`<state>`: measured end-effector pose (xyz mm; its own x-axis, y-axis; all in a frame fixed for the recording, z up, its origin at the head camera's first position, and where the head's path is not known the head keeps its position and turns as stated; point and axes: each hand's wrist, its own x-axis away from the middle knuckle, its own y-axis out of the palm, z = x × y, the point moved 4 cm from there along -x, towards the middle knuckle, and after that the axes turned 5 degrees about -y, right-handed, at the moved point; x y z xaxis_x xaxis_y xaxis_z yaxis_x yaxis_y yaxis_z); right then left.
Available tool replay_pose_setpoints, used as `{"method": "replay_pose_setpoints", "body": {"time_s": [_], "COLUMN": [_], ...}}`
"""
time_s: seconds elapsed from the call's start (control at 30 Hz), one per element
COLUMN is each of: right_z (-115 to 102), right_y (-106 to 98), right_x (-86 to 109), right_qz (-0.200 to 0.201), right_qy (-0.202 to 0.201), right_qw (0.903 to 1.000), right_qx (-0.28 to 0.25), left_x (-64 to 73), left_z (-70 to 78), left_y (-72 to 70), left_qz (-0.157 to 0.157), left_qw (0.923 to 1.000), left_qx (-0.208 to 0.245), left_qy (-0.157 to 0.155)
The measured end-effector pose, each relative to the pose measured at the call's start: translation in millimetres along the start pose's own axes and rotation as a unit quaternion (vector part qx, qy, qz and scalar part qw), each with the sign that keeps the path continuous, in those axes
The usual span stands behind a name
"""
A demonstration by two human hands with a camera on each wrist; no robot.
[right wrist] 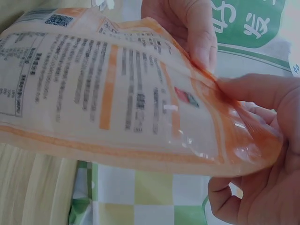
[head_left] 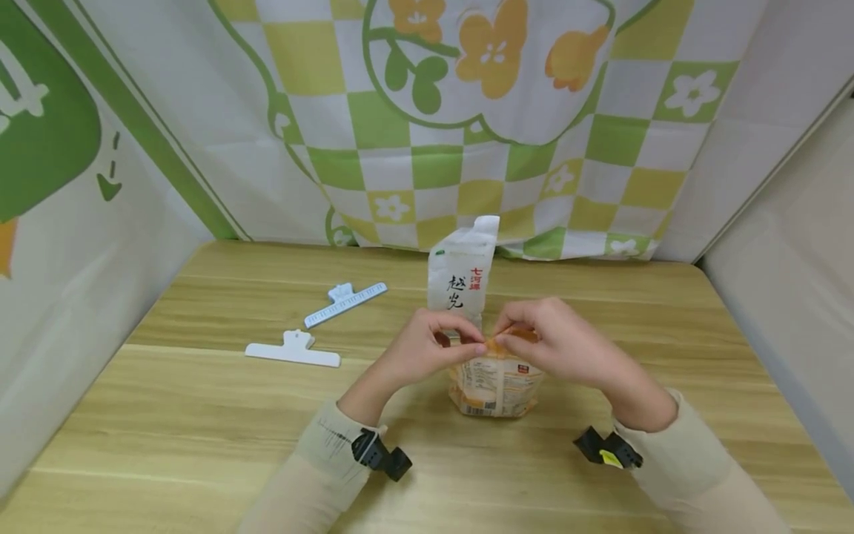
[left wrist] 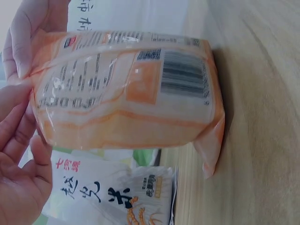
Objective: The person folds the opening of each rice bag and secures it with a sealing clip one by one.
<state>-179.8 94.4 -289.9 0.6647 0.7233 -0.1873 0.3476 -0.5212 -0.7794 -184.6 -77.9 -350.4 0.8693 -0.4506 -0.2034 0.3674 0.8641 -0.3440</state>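
An orange and cream plastic food bag (head_left: 497,386) stands on the wooden table, its printed back with a barcode facing me. My left hand (head_left: 434,345) pinches the bag's top edge between thumb and fingers. Right beside it, my right hand (head_left: 550,337) pinches the same edge, so the fingertips of both hands nearly meet at the middle. In the right wrist view the orange top of the bag (right wrist: 243,126) is gathered and creased between the hands. Behind it stands a white rice bag (head_left: 460,274) with black and red characters, its lower part hidden.
To the left on the wooden table (head_left: 220,423) lie a light blue sealing clip (head_left: 347,302) with ruler-like marks and a white sealing clip (head_left: 293,352). A checkered green and yellow cloth (head_left: 454,170) hangs behind the table's back edge.
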Motion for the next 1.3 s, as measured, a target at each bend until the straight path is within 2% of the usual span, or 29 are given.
{"method": "replay_pose_setpoints", "body": {"time_s": [0.13,0.3,0.6,0.77,0.83,0.93,1.17,1.3], "right_z": [-3,-5,-9,-7,-5,-5,-8,-10], "right_y": [0,3,8,11,10,7,4,6], "right_x": [-1.9,-2.3,-7.0,2.4,5.0,3.6,-12.4,-16.1], "right_qz": [0.005,0.012,0.072,0.107,0.112,0.09,-0.018,-0.032], "right_qy": [0.006,0.013,-0.017,-0.01,-0.005,0.005,0.04,0.043], "right_qw": [1.0,0.9998,0.9972,0.9942,0.9937,0.9955,0.9968,0.9956], "right_qx": [-0.003,-0.005,0.014,0.009,0.01,0.03,0.066,0.077], "left_x": [0.0,0.0,3.2,6.2,6.1,7.7,13.9,13.7], "left_z": [3.7,3.8,3.6,-1.2,-3.5,-5.6,-3.7,-2.1], "left_y": [0.3,0.4,-13.5,-11.4,-9.5,-8.0,-6.5,-3.6], "left_qz": [0.007,0.004,-0.017,-0.041,-0.042,-0.023,0.025,0.036], "left_qw": [0.9998,0.9997,0.9994,0.9983,0.9981,0.9985,0.9965,0.9951], "left_qx": [-0.006,-0.008,-0.031,-0.041,-0.043,-0.047,-0.072,-0.079], "left_qy": [0.018,0.023,-0.003,0.006,0.014,0.019,0.035,0.048]}}
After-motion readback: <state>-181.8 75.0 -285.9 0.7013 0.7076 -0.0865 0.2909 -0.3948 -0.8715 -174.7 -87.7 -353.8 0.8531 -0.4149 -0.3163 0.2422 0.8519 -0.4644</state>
